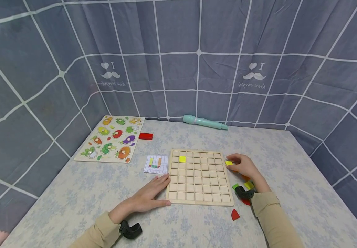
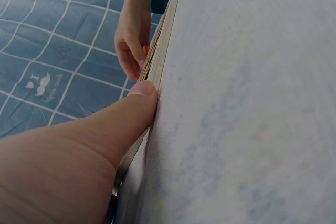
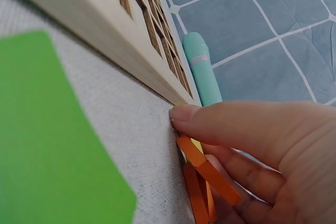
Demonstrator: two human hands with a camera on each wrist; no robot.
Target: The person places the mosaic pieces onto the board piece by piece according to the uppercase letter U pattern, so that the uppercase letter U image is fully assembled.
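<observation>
The right hand [image 1: 244,166] pinches a yellow square [image 1: 229,163], which could slip if held loosely; the left hand [image 1: 147,195], spread out, just touches the wooden grid board [image 1: 198,180].

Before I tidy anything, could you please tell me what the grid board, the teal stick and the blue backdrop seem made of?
Grid board: probably matte wood, judging by its pale frame and brown-edged dividers.
Teal stick: likely smooth plastic, given its near-uniform colour and rounded form.
Blue backdrop: seemingly fabric or thin sheeting, matte, since it creases softly.
</observation>
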